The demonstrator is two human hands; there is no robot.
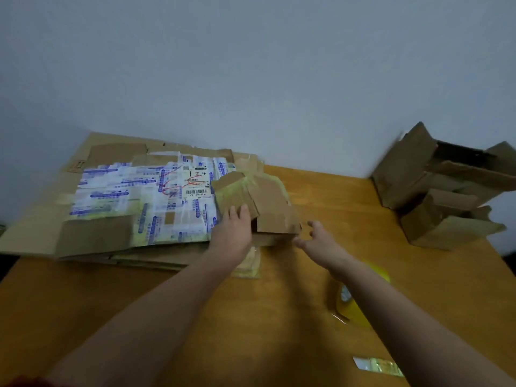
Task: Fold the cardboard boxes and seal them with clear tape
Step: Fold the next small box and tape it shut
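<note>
Nearest me, at the lower right of the frame, a small glossy strip lies on the wooden table. Just above it, the tape roll sits partly behind my right forearm. At mid-frame my left hand rests with straight fingers on a small flattened cardboard box. My right hand hovers beside the box's right corner, fingers spread, holding nothing. The box lies on a stack of flattened cardboard at left. Opened boxes stand at far right.
</note>
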